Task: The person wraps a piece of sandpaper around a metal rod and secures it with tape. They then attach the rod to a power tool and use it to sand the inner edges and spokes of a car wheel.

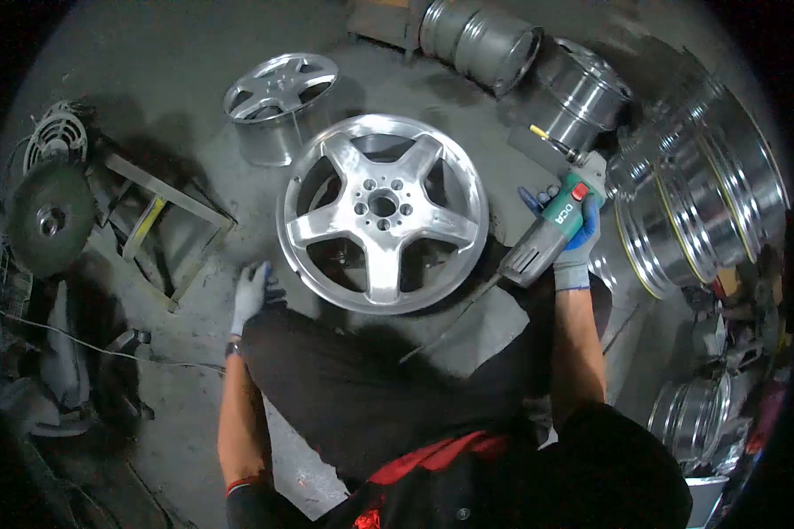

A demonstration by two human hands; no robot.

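Note:
My right hand [579,242], in a white and blue glove, is wrapped round the body of a green and grey power grinder [549,227]. The tool is tilted, its metal head up and to the right and its cord trailing down from the grey end. In front of my knees lies a silver five-spoke wheel rim [382,208], face up, with shiny and duller patches on its spokes. My left hand [255,295], also gloved, is beside my left knee at the rim's lower left, apart from it. Its fingers are loosely extended and hold nothing.
Another five-spoke rim [282,88] stands behind on the floor. Several polished rims [692,207] are stacked at the right, with metal barrels [481,44] at the back. On the left are a metal frame [163,220], a round disc [51,219] and a thin cable [106,350].

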